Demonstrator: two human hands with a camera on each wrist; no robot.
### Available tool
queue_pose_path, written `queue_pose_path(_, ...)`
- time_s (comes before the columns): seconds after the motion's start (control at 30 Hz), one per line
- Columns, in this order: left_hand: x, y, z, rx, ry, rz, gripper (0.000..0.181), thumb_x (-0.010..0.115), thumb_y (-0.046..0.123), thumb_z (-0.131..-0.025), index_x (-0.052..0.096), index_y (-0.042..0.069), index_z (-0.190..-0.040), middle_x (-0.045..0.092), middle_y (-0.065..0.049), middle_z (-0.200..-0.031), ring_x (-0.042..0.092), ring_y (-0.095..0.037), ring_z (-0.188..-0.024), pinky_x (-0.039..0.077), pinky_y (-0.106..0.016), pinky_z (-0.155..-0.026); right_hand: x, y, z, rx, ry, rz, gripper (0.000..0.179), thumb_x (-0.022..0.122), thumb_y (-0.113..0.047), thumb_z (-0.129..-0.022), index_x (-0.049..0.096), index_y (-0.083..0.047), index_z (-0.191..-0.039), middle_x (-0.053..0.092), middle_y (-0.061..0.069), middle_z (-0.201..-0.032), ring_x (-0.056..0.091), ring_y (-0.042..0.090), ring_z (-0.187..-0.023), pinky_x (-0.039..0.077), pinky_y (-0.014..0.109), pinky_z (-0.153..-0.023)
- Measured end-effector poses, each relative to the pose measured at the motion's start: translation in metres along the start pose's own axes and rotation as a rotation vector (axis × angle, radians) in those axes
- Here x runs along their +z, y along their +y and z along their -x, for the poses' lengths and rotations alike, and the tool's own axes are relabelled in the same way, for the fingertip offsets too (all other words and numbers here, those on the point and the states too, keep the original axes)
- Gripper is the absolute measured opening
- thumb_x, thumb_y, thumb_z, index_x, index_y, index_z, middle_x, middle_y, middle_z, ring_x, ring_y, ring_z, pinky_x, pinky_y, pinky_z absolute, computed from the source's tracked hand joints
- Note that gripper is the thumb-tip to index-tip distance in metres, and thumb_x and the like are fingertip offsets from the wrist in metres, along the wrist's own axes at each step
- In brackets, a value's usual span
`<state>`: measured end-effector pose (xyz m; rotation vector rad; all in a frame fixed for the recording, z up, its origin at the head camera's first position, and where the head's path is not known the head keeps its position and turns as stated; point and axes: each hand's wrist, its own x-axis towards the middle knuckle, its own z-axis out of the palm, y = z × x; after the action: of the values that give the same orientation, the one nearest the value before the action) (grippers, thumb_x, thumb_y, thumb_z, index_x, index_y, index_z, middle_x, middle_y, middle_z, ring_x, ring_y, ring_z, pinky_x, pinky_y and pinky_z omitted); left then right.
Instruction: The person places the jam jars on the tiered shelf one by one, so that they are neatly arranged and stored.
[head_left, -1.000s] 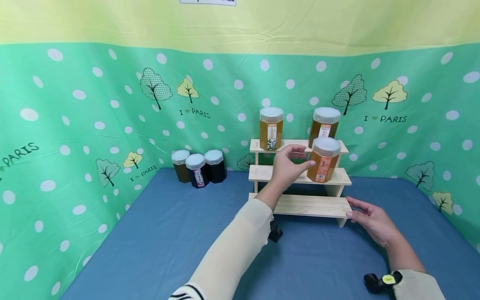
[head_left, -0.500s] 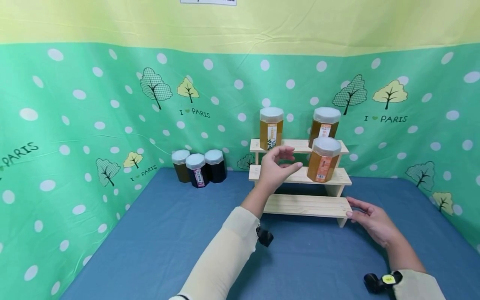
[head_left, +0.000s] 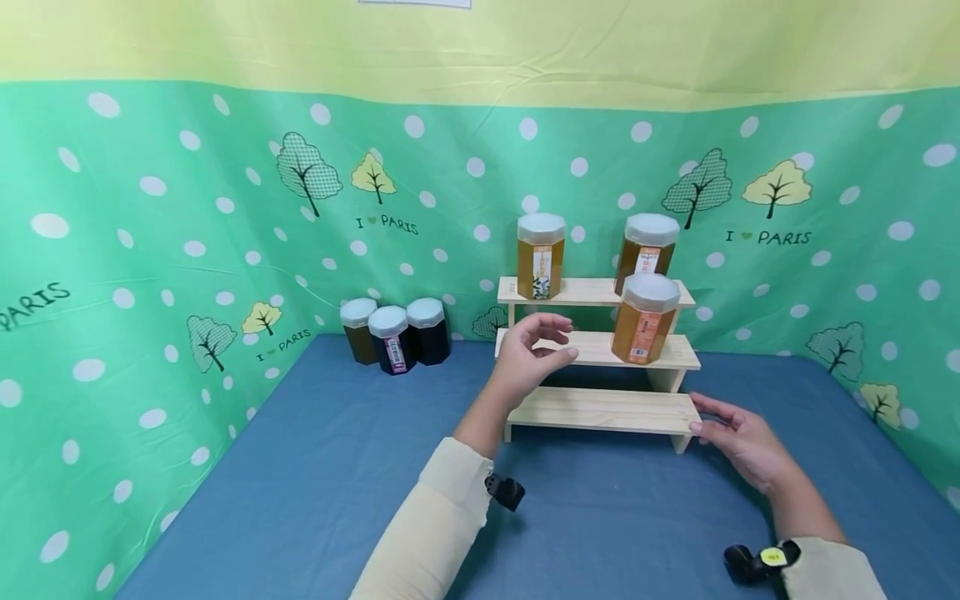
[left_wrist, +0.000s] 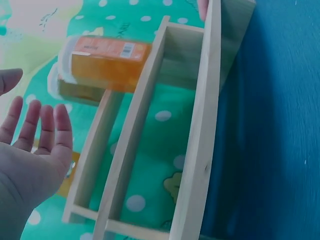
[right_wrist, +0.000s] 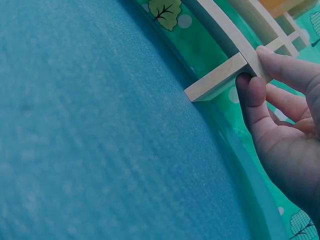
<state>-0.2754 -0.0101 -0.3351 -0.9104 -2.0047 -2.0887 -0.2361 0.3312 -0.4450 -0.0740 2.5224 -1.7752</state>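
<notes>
A three-tier wooden display stand [head_left: 600, 410] rests on the blue cloth. My left hand [head_left: 531, 360] hovers before the left part of its middle step, fingers relaxed and holding nothing; the left wrist view also shows this empty palm [left_wrist: 37, 167]. On that step's right side stands a honey jar with an orange label [head_left: 645, 337]. Two more amber jars occupy the top step: a left jar [head_left: 540, 262] and a right jar [head_left: 647, 242], partly hidden by the one below. My right hand [head_left: 744, 446] pinches the right end of the bottom step between thumb and fingers [right_wrist: 260, 97].
Three darker jars with white lids, among them a front jar with a purple label [head_left: 392, 342], cluster on the blue cloth [head_left: 315, 467] at the back left. Behind everything hangs a green dotted curtain [head_left: 420, 183].
My left hand has drawn away from the orange-labelled honey jar, moving left and down. The jar stays on the middle step. My right hand keeps its place at the stand.
</notes>
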Motion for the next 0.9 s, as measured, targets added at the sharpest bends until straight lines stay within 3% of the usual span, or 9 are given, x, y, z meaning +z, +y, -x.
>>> queue_pose_path(0.23, -0.022, -0.016, 0.005, -0.004, -0.024, -0.012, 0.035, 0.07, 0.0, -0.087, 0.06, -0.006, -0.119, 0.057, -0.025, -0.12, 0.056, -0.036, -0.107, 0.05, -0.051, -0.091, 0.001, -0.002, 0.0, -0.002, -0.001, -0.012, 0.072, 0.064, -0.025, -0.096, 0.028, 0.006, -0.15, 0.033, 0.026, -0.147, 0.056, -0.002, -0.097, 0.05, 0.02, -0.079)
queue_pose_path(0.47, -0.041, -0.009, 0.016, 0.025, -0.105, 0.037, 0.036, 0.068, -0.002, -0.086, 0.057, -0.007, -0.12, 0.054, -0.031, -0.121, 0.054, -0.037, -0.109, 0.046, -0.055, -0.094, 0.0, -0.001, 0.0, 0.009, 0.0, -0.016, 0.074, 0.066, -0.027, -0.095, 0.029, 0.006, -0.15, 0.045, 0.006, -0.135, 0.057, 0.001, -0.096, 0.05, 0.021, -0.08)
queue_pose_path(0.7, -0.063, -0.004, 0.025, 0.047, -0.148, -0.035, 0.04, 0.067, -0.007, -0.085, 0.056, -0.006, -0.123, 0.05, -0.031, -0.125, 0.049, -0.041, -0.112, 0.047, -0.051, -0.094, 0.001, -0.002, -0.001, 0.006, -0.008, -0.017, 0.072, 0.064, -0.025, -0.096, 0.027, 0.005, -0.15, 0.037, 0.022, -0.144, 0.057, 0.001, -0.096, 0.05, 0.021, -0.079)
queue_pose_path(0.9, -0.078, 0.0, 0.033, 0.045, -0.129, -0.094, 0.045, 0.066, -0.01, -0.084, 0.053, -0.01, -0.127, 0.049, -0.031, -0.128, 0.046, -0.046, -0.115, 0.043, -0.061, -0.095, 0.001, 0.0, -0.002, 0.018, -0.002, -0.018, 0.071, 0.064, -0.024, -0.096, 0.027, 0.005, -0.15, 0.036, 0.022, -0.145, 0.056, -0.001, -0.096, 0.05, 0.022, -0.079)
